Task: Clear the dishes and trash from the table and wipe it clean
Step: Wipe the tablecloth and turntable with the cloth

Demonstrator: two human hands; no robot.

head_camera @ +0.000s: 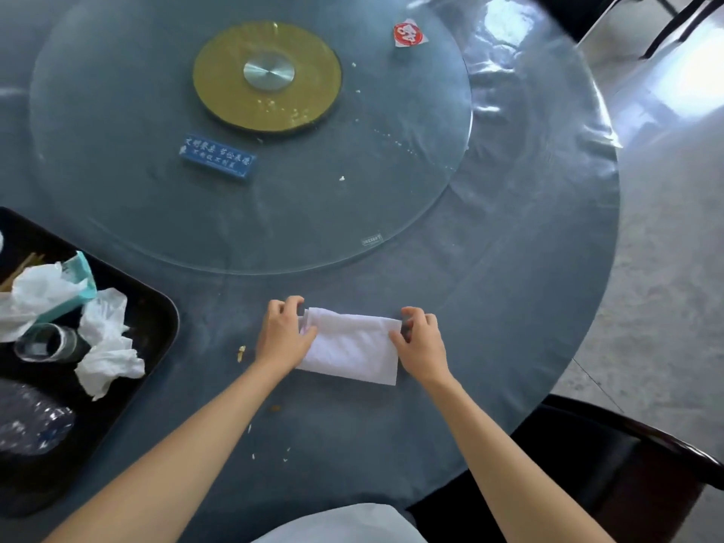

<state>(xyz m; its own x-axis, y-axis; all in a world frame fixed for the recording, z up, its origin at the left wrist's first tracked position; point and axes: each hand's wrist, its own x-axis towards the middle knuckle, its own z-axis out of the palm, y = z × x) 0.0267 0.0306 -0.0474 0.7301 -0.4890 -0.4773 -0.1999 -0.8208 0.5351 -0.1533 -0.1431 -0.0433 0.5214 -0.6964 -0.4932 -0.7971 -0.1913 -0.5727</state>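
On table [509, 307], hands gripping cloth [352, 348]

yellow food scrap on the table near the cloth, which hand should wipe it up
Left. The left hand holds the white cloth at the end nearest the yellow scrap; the right hand grips the far end.

Both hands on a folded white cloth [350, 348] lying flat on the round table [509, 307] — left hand [284, 337] pinches its left end, right hand [421, 342] the right end. Black tray [156, 307] at the left w/ crumpled tissues [107, 346], a glass [51, 342] on its side, teal box [78, 286]. Glass lazy susan [352, 170] has a blue sign [217, 158] & red wrapper [409, 33] — crumbs [241, 352] scattered around.
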